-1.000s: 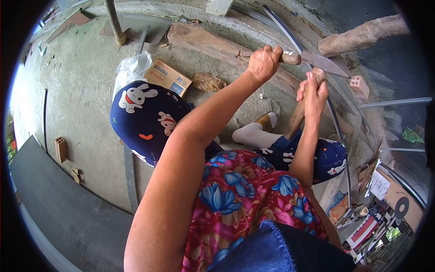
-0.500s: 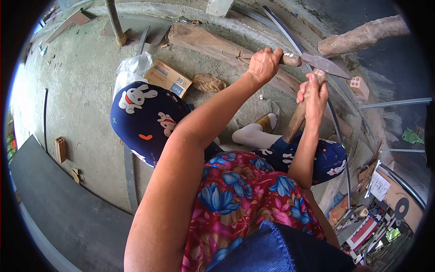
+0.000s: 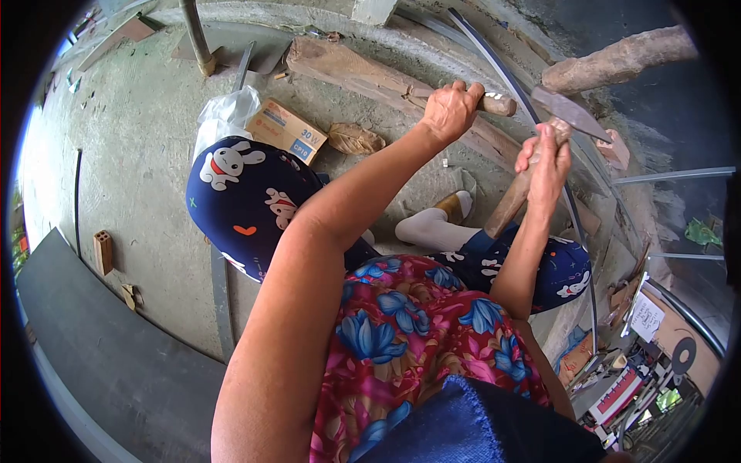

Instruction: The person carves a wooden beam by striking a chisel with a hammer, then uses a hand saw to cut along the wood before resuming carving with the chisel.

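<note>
My left hand [image 3: 451,108] is wrapped round a chisel [image 3: 498,104], whose wooden handle end sticks out to the right of my fist. Its blade side points left towards the long wooden beam [image 3: 347,68], and my fist hides most of it. My right hand [image 3: 549,166] grips a hammer [image 3: 512,204] by its wooden handle, close below the grey metal head. The hammer head is raised to the right of the chisel's handle end, apart from it.
A cardboard box [image 3: 285,131] and a dry leaf [image 3: 356,140] lie left of the beam. A thick log [image 3: 617,60] juts in at upper right, near a brick [image 3: 612,148]. Metal strips run beyond the beam. Assorted tools and a saw-like red-and-white item [image 3: 617,395] sit lower right.
My right hand has swung the hammer rightwards, away from the chisel's handle end, widening the gap. My left hand and the chisel have stayed in place.
</note>
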### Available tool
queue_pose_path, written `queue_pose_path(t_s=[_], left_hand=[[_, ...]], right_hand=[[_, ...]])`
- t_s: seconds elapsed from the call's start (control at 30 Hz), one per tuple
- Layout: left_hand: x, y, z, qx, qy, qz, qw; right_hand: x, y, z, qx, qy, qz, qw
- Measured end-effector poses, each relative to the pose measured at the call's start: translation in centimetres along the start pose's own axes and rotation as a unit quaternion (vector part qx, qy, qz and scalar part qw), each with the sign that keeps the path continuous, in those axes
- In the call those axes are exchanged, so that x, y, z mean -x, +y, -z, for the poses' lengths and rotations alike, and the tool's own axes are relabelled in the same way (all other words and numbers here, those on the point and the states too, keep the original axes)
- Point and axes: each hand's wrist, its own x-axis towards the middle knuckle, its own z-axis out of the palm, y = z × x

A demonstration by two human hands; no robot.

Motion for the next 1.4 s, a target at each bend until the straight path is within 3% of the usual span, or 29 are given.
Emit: queue_pose_path(t_s=[0.1,1.4], left_hand=[[-0.2,0.6,0.3,0.011,0.023,-0.033,0.999],[-0.3,-0.8,1.0,0.034,0.001,0.002,0.999]], right_hand=[[0.2,-1.5,0.3,-0.003,0.018,0.046,0.999],[1.5,-2.9,-0.2,-0.014,0.005,0.068,0.998]])
